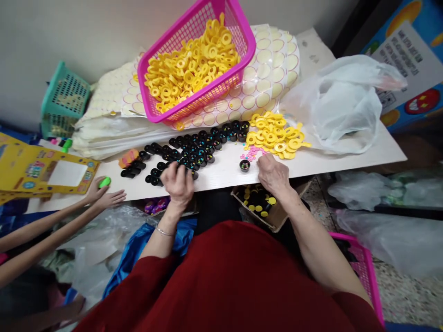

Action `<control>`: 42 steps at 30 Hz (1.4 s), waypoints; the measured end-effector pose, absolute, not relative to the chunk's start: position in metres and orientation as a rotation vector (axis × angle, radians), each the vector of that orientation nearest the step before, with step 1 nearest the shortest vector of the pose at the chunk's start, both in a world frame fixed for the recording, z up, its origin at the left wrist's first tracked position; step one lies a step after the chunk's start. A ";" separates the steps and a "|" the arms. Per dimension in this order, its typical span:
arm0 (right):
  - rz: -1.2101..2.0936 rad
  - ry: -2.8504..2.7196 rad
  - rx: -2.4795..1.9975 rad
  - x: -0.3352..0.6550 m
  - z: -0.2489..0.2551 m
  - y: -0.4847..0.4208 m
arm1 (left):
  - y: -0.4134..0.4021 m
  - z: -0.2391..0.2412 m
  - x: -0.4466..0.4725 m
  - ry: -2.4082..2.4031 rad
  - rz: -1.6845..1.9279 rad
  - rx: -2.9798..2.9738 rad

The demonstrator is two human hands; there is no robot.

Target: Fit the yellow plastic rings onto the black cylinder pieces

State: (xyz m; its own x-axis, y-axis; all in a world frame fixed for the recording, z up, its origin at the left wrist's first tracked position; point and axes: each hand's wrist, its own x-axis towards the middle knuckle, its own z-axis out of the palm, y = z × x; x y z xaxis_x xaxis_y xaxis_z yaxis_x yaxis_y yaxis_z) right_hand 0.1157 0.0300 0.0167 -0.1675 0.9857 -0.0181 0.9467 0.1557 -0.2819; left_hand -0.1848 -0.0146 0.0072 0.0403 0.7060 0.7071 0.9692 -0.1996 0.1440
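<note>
My left hand (178,183) is closed, its fingers curled down at the front edge of a cluster of small black cups (188,152). Some of the cups hold coloured beads. Whatever those fingers grip is hidden behind them. My right hand (274,174) is closed too, fingertips pressed together beside a small pile of pink beads (254,152); I cannot see what is between them. One black cup (244,165) with beads inside stands alone just left of my right hand. Behind the beads lies a heap of yellow ring-shaped plastic pieces (277,133).
A pink basket (238,76) of yellow pieces rests on sticker sheets (277,60). At the right lies a plastic bag (346,110). A co-worker's hands (107,196) with a green object are at left, near a yellow box (38,170). An open carton (277,221) sits below the table edge.
</note>
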 end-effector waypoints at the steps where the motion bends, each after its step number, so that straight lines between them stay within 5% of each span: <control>1: 0.318 -2.251 -1.875 0.117 0.015 0.028 | -0.013 0.011 -0.195 -1.810 -1.006 -1.842; 11: 0.359 -2.040 -1.682 0.117 0.004 0.023 | -0.019 -0.001 -0.119 -1.466 -1.123 -2.540; 17: 0.511 -1.774 -1.448 0.113 0.014 0.022 | 0.011 -0.012 -0.046 -2.037 -1.466 -2.527; 42: 0.285 -2.397 -1.596 0.091 0.042 0.034 | 0.025 -0.010 -0.032 -2.118 -1.506 -2.627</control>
